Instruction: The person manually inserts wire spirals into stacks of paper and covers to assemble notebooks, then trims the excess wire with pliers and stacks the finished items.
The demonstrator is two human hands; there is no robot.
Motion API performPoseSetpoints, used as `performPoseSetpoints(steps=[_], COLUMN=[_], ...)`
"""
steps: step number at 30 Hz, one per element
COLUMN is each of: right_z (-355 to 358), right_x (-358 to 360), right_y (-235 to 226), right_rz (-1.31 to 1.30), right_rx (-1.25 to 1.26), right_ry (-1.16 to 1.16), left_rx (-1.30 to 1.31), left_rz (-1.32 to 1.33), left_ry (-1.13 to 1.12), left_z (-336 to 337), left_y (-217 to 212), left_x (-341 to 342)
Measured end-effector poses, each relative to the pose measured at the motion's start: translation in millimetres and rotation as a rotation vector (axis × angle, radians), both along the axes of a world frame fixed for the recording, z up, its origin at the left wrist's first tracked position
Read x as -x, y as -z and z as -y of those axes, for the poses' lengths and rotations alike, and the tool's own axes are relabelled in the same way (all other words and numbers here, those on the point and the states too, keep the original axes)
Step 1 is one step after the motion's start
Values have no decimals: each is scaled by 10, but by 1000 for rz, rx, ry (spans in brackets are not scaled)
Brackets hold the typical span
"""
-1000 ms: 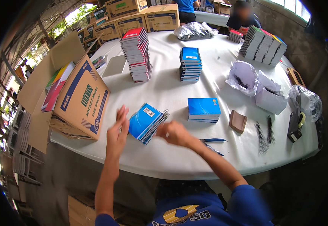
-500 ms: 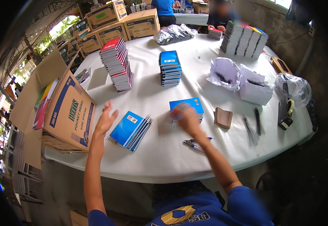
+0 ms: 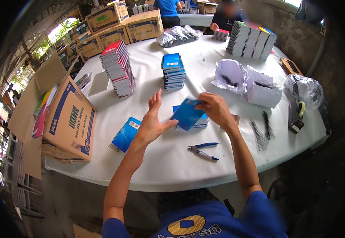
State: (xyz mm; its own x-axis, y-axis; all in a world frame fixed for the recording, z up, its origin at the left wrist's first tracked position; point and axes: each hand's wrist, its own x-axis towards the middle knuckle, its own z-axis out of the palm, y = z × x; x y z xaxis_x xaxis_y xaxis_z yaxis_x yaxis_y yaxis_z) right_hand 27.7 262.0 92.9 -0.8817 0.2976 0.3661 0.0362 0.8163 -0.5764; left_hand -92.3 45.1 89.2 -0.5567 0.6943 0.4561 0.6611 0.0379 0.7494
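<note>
My right hand [image 3: 216,109] pinches a blue notebook [image 3: 188,115] by its upper right corner and holds it tilted above a low stack of blue notebooks [image 3: 201,124]. My left hand [image 3: 152,122] is open, fingers spread upward, its thumb tip close to the held notebook's lower left edge; I cannot tell if they touch. Beside my left wrist lie blue spiral-bound notebooks [image 3: 125,134], partly hidden by that hand. Blue-handled pliers [image 3: 204,150] rest on the table nearer me. Behind my right hand, a small brown block [image 3: 235,118] is mostly covered.
Taller stacks of blue [image 3: 173,73] and red notebooks [image 3: 117,69] stand farther back. An open carton [image 3: 71,119] is at left. Loose black spirals [image 3: 265,131], paper-lined containers [image 3: 263,95] and a tape dispenser [image 3: 297,119] are at right. A person [image 3: 226,18] sits across the table.
My right hand has lifted a blue notebook off the low stack. My left hand has moved right, toward it, now partly covering the spiral-bound notebooks. The pliers are now fully visible.
</note>
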Motion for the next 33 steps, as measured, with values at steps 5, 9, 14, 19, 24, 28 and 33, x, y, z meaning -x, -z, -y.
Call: performPoseSetpoints(steps=[5, 9, 14, 19, 24, 28, 33], right_z=[508, 642, 1058, 1228, 1265, 1082, -387], right_x=[-273, -689, -830, -821, -801, -834, -1243], right_y=[-194, 431, 960, 1362, 1457, 1369, 1127], right_rz=[-205, -340, -200, -71, -97, -233, -340], right_rx=[-327, 1078, 1291, 882, 915, 394, 310], right_ry=[-253, -267, -40, -146, -141, -174, 229], left_rx=[443, -510, -511, -247, 321, 546, 423], left_rz=[521, 1066, 1054, 541, -495, -667, -636], left_ry=[241, 492, 358, 151, -71, 34, 66], left_z=[-38, 125, 452, 755, 548, 277, 256], left_y=[270, 661, 1143, 1064, 593, 800, 797], left_x=[-105, -524, -721, -766, -1006, -1035, -1036])
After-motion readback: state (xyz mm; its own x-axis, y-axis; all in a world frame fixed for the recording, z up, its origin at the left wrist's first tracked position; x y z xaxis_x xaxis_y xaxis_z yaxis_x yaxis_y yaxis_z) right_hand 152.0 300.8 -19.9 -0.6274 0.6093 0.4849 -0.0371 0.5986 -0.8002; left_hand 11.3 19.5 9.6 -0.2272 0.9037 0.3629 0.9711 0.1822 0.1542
